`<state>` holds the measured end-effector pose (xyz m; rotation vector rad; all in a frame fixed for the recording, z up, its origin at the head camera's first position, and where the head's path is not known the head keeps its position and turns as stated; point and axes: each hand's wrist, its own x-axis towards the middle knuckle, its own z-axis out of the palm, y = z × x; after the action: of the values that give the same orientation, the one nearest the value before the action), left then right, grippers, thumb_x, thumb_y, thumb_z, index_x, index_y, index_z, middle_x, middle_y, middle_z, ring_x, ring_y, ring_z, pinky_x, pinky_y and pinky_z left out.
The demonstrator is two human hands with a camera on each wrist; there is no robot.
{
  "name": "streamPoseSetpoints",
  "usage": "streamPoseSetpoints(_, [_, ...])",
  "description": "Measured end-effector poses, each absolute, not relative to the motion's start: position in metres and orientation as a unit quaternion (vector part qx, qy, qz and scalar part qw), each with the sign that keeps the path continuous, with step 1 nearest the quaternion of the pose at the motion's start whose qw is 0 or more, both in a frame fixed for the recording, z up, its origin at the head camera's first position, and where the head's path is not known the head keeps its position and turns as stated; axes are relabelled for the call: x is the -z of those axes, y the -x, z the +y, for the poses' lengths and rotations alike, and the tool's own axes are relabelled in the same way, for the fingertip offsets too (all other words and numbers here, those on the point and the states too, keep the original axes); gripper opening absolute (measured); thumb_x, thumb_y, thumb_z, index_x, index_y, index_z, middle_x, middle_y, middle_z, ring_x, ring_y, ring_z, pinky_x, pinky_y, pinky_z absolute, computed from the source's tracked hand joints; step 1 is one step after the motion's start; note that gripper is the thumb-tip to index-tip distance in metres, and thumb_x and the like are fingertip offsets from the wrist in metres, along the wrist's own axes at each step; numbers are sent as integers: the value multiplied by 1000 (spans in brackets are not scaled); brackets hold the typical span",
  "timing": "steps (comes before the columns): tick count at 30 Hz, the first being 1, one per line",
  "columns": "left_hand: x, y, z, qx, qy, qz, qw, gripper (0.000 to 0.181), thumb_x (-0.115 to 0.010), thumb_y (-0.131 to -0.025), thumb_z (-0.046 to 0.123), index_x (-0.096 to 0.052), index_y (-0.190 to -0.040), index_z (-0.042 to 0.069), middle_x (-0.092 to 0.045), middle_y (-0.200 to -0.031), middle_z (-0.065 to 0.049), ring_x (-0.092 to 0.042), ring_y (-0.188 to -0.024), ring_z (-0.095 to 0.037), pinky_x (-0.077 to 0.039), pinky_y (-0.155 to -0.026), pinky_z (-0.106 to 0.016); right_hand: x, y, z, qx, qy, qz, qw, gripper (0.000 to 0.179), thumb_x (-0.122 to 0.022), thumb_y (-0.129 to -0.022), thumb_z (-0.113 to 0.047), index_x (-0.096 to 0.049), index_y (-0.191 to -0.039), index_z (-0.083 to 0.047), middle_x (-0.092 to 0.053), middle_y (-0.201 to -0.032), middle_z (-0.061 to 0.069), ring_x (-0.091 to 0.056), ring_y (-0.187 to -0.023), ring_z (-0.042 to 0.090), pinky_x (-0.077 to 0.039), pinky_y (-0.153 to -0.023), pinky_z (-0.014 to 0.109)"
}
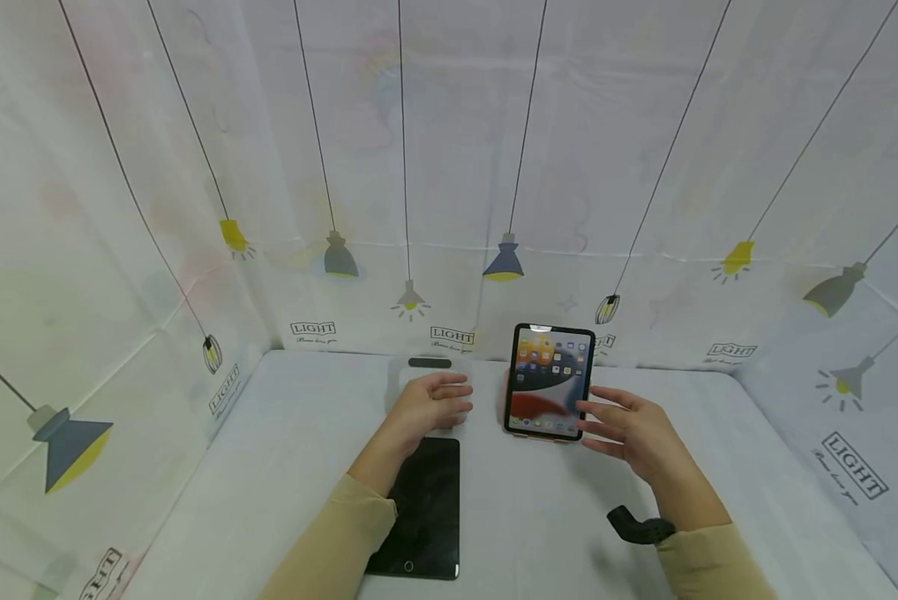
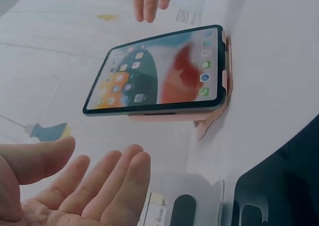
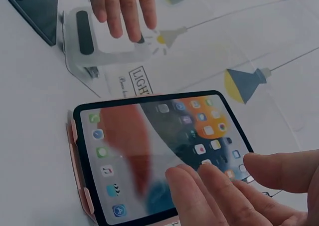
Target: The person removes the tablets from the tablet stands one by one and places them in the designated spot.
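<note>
A tablet (image 1: 550,379) with a lit home screen leans upright on a pink stand (image 2: 227,81). Beside its right edge is my right hand (image 1: 632,425), fingers spread and slightly bent, holding nothing. Its fingertips overlap the screen edge in the head view; whether they touch it I cannot tell. Left of the tablet, my left hand (image 1: 430,404) hovers apart from it with relaxed fingers and nothing in them. Behind that hand stands a pale tablet stand (image 3: 82,34) with a dark pad, partly hidden. A second tablet (image 1: 426,508), its screen dark, lies flat below the left hand, partly covered by the forearm.
The white tabletop (image 1: 524,517) runs back to a hanging cloth (image 1: 449,167) printed with lamps, which also encloses both sides. A black strap (image 1: 636,527) sticks out from the right wrist.
</note>
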<state>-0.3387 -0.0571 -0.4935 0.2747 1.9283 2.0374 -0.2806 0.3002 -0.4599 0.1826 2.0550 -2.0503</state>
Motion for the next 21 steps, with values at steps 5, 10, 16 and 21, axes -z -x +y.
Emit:
streamPoseSetpoints(5, [487,345,-49,-716,-108,672,157,47,-71,-103,10,-60,-149,8,-66,-149,-19,-71,-131,-33,-60,-107,-50,459,284,313,699,-47,707,98,78,-69,-107,-30,-28,-169,-5,-73,-140,-3,-78,-115,18,-66,-96,38])
streamPoseSetpoints(10, [483,353,-43,-715,-118,672,155,45,-67,-105,7,-60,-149,8,-65,-151,-18,-67,-136,-35,-63,-103,-42,462,289,324,694,-28,715,76,74,-67,-109,-25,-28,-169,-4,-74,-135,-9,-78,-115,16,-66,-96,36])
streamPoseSetpoints(16, [480,360,-39,-718,-125,665,164,48,-64,-106,6,-56,-153,9,-62,-155,-18,-64,-141,-34,-58,-111,-47,463,294,330,695,-13,716,63,71,-66,-109,-18,-29,-168,-4,-74,-130,-13,-77,-114,11,-66,-96,34])
streamPoseSetpoints(21, [479,365,-33,-717,-131,665,166,48,-67,-106,7,-57,-153,11,-63,-155,-15,-62,-143,-33,-58,-112,-46,466,298,335,693,-15,719,59,75,-68,-107,-19,-28,-169,-6,-74,-131,-14,-76,-114,7,-65,-98,33])
